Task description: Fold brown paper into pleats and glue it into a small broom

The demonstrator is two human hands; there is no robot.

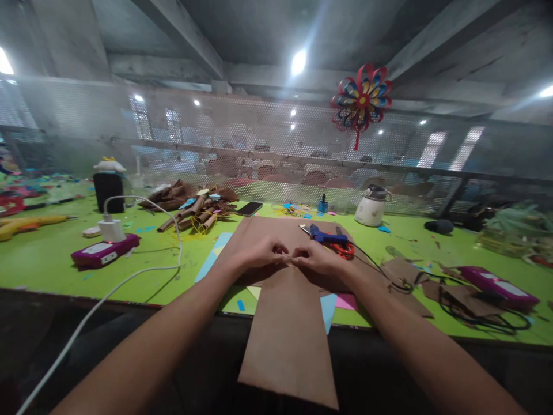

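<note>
A long brown paper strip [290, 334] hangs over the table's near edge toward me, its far end between my hands. My left hand [266, 253] pinches that end from the left, fingers curled. Close beside it, my right hand [314, 257] pinches the same end from the right; the two sets of fingertips nearly touch. Beneath lies a larger brown sheet [254, 230] on the table. Just beyond my right hand, a blue glue gun [322, 235] and orange-handled scissors [343, 249] rest on this sheet.
Purple power strips [106, 251] [499, 285] lie left and right on the green table [168, 285], with cables around them. Brown rolls [190, 213], a phone [249, 208] and a white jug [370, 206] stand or lie farther back. Brown scraps [401, 294] lie to the right.
</note>
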